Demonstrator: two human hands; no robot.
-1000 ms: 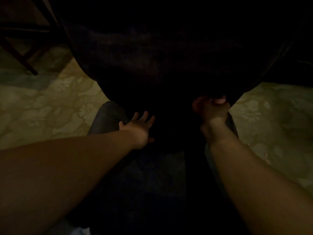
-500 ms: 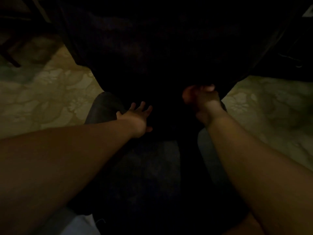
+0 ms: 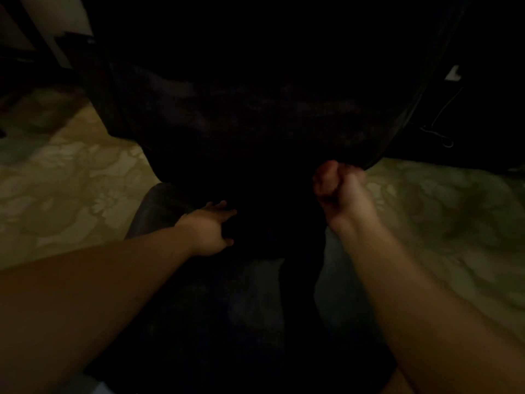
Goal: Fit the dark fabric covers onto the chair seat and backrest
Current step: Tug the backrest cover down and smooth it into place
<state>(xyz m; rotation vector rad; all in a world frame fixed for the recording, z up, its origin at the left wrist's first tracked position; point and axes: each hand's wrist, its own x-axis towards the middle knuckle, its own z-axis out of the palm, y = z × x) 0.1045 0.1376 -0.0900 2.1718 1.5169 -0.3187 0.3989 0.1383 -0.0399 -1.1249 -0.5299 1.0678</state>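
Both my arms reach forward; my right hand (image 3: 339, 189) is fisted on the dark fabric cover's (image 3: 255, 109) hem, my left hand (image 3: 208, 230) lies flat against it, fingers extended.

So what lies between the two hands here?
In the head view, only dark fabric cover fills the stretch between the left hand, fingers spread on it, and the right hand, which grips its lower edge.

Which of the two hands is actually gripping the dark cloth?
The right hand: its fingers are curled into a fist round the lower edge of the dark fabric cover. The left hand reaches forward with fingers straight.
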